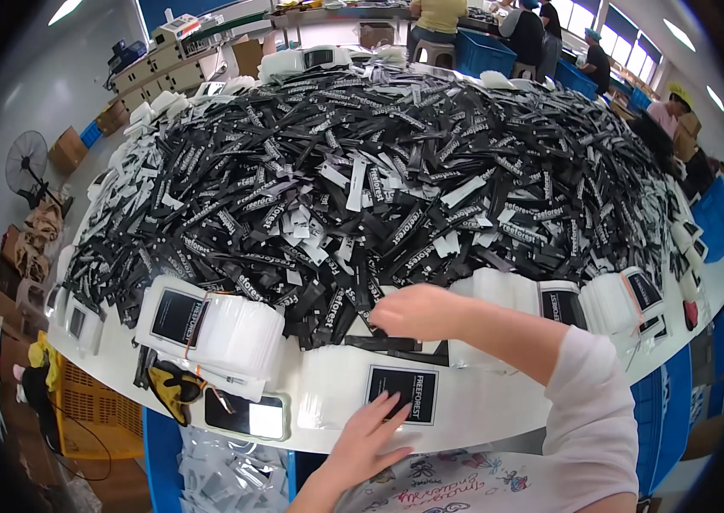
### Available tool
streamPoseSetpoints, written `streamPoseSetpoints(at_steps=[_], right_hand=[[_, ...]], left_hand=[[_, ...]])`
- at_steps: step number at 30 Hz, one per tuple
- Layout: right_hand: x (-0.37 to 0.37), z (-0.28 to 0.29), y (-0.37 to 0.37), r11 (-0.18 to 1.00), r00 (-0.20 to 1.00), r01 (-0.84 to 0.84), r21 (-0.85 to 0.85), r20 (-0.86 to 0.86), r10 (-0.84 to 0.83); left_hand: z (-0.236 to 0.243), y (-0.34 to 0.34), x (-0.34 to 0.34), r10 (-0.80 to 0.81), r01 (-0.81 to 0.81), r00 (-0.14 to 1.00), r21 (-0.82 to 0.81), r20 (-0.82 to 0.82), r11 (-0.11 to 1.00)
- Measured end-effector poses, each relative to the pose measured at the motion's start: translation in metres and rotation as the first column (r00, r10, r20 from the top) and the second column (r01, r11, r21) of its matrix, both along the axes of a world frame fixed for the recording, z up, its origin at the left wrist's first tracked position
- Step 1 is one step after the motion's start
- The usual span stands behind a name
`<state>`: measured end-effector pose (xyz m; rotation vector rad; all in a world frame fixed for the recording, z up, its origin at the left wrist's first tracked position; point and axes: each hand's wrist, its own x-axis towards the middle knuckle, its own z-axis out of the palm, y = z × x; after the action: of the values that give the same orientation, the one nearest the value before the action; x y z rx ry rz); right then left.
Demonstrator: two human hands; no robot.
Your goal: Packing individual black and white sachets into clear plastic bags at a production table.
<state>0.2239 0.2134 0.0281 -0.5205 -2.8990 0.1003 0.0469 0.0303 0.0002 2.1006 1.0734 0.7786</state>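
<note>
My left hand (366,440) lies with fingers spread on a flat, translucent white plastic bag with a black label (402,395), at the table's front edge. Its fingertips touch the label. Over the near edge of the heap of slim black packets (413,231), my right hand (417,313) is bent with its fingers curled together. What those fingers hold, if anything, is hidden from this view. Between the two hands a few black packets (383,344) lie flat on the white table, just beyond the bag.
Stacks of white bags stand left (242,338) and right (507,299). A phone (246,416) and yellow-black scissors (172,389) lie front left. Below the table are a blue bin (161,462) and an orange crate (101,410). Other people sit far back.
</note>
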Motion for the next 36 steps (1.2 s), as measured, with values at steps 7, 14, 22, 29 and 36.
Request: streamPoseSetpoints(at_steps=[7,14,22,29,36], right_hand=[[0.076,0.017,0.064,0.844,0.741,0.507,0.177,0.411,-0.531],[0.068,0.009,0.076,0.94,0.851,0.227,0.253,0.418,-0.318],[0.073,0.036,0.016,0.904,0.901,0.38,0.195,-0.299,-0.314],[0.084,-0.001,-0.137,0.898,0.07,0.262,-0.352,-0.922,-0.382],[0.08,-0.085,-0.214,0.389,-0.065,0.522,-0.759,-0.49,-0.869]], left_hand=[[-0.036,0.009,0.004,-0.032,0.083,0.959,0.17,-0.283,0.982],[-0.033,0.009,0.009,-0.008,0.059,0.963,0.184,-0.268,0.981],[-0.035,0.008,0.009,0.021,0.015,0.984,0.202,-0.177,0.979],[0.004,0.006,0.012,0.045,-0.064,0.997,0.363,0.06,0.93],[0.019,0.012,0.018,-0.007,-0.034,0.994,0.378,0.107,0.925]])
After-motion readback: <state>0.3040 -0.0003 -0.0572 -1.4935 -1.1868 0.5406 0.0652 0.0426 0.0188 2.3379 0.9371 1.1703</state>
